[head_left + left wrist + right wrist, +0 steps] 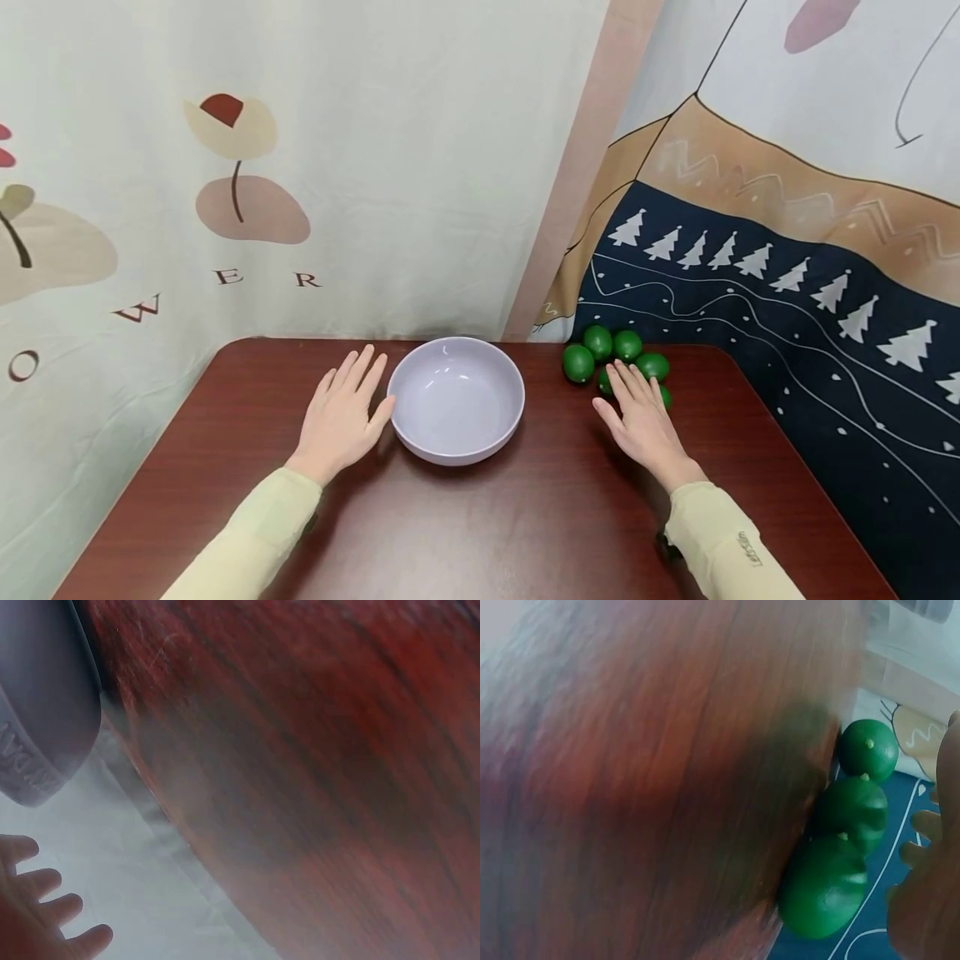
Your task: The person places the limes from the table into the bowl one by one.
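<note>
Glossy green limes, rounded and tipped with small pale nubs, lie clustered toward the far right of a reddish-brown, wood-grained surface, partly hidden by the right hand. That hand holds nothing, its fingers extended toward them; contact cannot be told. Left of the limes sits a smooth, round, pale lavender bowl. Just beside its rim, the left hand is likewise free, fingers straight. Printed white fabric hangs behind.
</note>
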### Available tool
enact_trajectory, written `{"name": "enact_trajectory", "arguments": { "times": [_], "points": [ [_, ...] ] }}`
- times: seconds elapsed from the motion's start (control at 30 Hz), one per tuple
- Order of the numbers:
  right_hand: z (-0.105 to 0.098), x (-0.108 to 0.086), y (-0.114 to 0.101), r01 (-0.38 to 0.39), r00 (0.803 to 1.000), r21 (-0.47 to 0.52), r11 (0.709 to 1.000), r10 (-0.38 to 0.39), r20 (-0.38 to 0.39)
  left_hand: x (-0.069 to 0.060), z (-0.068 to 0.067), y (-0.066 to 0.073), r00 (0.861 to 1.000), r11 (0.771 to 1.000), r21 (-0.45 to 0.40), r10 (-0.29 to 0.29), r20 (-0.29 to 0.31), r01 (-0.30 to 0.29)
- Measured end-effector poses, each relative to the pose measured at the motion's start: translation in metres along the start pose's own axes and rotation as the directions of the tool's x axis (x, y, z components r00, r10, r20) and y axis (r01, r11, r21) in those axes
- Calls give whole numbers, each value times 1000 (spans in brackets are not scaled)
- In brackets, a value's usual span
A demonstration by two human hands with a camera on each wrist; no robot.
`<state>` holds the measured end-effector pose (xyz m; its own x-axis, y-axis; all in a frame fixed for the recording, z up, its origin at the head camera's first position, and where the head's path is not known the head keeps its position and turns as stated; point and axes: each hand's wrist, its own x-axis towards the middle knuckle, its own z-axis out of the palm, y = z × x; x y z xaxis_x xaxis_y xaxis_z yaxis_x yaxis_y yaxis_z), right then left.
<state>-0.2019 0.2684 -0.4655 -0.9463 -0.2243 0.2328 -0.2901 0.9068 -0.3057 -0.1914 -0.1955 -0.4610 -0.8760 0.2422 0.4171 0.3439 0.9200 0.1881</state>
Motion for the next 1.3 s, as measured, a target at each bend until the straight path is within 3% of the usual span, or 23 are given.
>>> {"name": "enact_trajectory", "arguments": {
  "times": [0.4,0.8,1.3],
  "points": [
    [-8,-13,21,-43,996,55,998,47,-80,0,5,5,1000,999,-42,-3,19,4],
    [-14,-22,38,-98,988,91,991,108,-114,0,10,7,999,997,-80,8,33,-5],
    [-19,-24,46,-179,982,130,975,184,-27,1,6,11,997,998,-55,-20,78,24]
  ]
}}
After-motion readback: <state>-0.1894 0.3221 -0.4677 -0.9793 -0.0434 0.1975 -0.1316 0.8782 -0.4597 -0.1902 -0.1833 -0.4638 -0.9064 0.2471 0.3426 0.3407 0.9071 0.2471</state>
